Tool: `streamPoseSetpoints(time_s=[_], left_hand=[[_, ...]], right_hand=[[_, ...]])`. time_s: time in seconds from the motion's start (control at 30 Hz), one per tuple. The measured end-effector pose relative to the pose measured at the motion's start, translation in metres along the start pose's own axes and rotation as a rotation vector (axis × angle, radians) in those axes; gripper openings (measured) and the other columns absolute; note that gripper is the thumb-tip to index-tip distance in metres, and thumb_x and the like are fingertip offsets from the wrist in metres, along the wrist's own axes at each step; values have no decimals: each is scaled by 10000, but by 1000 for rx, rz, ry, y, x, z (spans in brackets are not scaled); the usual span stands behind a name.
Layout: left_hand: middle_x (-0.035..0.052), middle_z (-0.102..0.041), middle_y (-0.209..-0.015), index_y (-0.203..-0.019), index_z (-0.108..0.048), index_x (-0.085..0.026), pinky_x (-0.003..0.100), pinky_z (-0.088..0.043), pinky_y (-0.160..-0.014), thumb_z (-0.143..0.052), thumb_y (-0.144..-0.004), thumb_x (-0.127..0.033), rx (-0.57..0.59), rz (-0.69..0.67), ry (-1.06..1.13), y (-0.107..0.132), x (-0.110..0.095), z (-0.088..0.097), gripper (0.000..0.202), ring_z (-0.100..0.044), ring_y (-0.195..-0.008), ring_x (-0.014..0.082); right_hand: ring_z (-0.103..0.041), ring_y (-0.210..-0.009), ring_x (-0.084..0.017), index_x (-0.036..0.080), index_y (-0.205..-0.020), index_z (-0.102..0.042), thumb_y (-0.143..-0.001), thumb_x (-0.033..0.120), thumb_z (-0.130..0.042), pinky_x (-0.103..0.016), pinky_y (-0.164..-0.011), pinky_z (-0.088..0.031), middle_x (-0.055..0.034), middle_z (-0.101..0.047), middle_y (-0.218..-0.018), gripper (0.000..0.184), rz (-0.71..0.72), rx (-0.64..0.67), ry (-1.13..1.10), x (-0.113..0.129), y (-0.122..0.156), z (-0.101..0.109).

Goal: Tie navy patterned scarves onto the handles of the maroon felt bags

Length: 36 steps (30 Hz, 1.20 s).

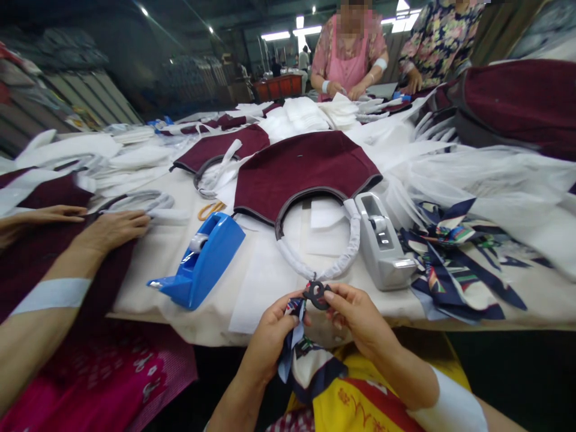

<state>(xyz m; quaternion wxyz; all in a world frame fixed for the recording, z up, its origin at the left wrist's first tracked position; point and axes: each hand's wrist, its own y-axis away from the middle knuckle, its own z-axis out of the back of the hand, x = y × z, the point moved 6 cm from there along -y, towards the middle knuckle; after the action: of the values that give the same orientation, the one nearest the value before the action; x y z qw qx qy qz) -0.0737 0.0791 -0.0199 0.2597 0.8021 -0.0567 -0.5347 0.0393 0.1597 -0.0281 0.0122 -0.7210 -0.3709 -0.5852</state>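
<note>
My left hand pinches the end of a navy patterned scarf that hangs down into my lap. My right hand grips a small dark ring buckle at the table's near edge, right where the scarf end meets it. Just beyond the buckle lies a maroon handbag with its white-wrapped handle curving toward me.
A blue tape dispenser stands left of the bag and a grey one right of it. More folded scarves lie at right. A co-worker's hands rest on maroon fabric at left. Two people work at the far end.
</note>
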Motion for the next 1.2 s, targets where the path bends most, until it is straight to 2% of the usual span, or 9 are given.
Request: streamPoseSetpoints(time_s=[0.23, 0.33, 0.47, 0.6, 0.77, 0.93, 1.0, 1.1, 1.2], left_hand=[[4, -608, -708, -1144, -529, -168, 174, -302, -477, -537, -685, -182, -43, -3, -83, 1, -6, 4, 459, -448, -501, 50], [8, -599, -681, -1120, -539, -138, 177, -292, -467, -531, -653, -174, -18, 10, -25, -2, -5, 6, 469, -446, -487, 53], [-17, -546, -610, -1076, -520, -121, 173, -193, -406, -511, -657, -193, 30, 30, 88, 0, -6, 0, 425, -321, -400, 25], [-25, -529, -574, -947, -517, -156, 175, -204, -383, -490, -776, -369, -134, -42, 11, 11, -6, -10, 274, -332, -397, 39], [-58, -491, -531, -819, -469, -185, 167, -205, -379, -469, -808, -437, -118, -2, 85, 13, 13, -23, 252, -298, -371, 26], [-90, -370, -397, -779, -486, -173, 171, -175, -345, -488, -795, -443, -54, 1, 98, -1, 17, -8, 270, -261, -318, 31], [-98, -344, -357, -777, -490, -176, 181, -151, -319, -493, -788, -440, 24, 38, 148, -5, 16, -9, 264, -224, -281, 35], [-91, -396, -388, -759, -470, -189, 177, -142, -311, -498, -788, -433, 63, 89, 260, -5, 13, -15, 248, -202, -281, 28], [-55, -507, -516, -762, -487, -180, 162, -255, -377, -543, -770, -416, -16, 73, 239, -2, 14, -20, 242, -347, -370, 32]], right_hand=[[-287, -402, -24, 134, -692, -560, -554, 405, -724, -173, -383, -108, 38, -500, -529, 346, -127, 70, -19, 1, -3, 1], [-298, -402, -32, 142, -671, -546, -573, 383, -692, -182, -389, -144, 27, -527, -545, 299, -119, 113, 78, 3, -6, 5], [-436, -506, -99, 161, -705, -591, -673, 331, -598, -221, -479, -319, 1, -566, -607, 173, 157, -41, 419, 15, -7, 15], [-496, -604, -134, 191, -741, -585, -780, 282, -510, -250, -570, -364, -4, -571, -664, 125, 399, -220, 749, 18, 6, 7], [-423, -435, -88, 184, -710, -510, -736, 340, -510, -210, -419, -302, 32, -505, -562, 158, 180, -69, 420, 0, 3, 1], [-288, -362, -38, 165, -617, -487, -617, 339, -546, -194, -358, -141, 32, -490, -542, 184, -79, 39, 101, 9, -7, 12], [-277, -366, -44, 170, -611, -486, -616, 332, -533, -200, -361, -127, 38, -469, -525, 170, -105, 60, 115, 14, -10, 15], [-362, -453, -79, 175, -631, -516, -656, 295, -535, -208, -413, -235, 26, -479, -545, 124, 146, -56, 443, 28, -7, 20], [-410, -540, -104, 183, -647, -525, -724, 274, -536, -218, -496, -312, 27, -461, -559, 120, 374, -144, 658, 31, 4, 15]])
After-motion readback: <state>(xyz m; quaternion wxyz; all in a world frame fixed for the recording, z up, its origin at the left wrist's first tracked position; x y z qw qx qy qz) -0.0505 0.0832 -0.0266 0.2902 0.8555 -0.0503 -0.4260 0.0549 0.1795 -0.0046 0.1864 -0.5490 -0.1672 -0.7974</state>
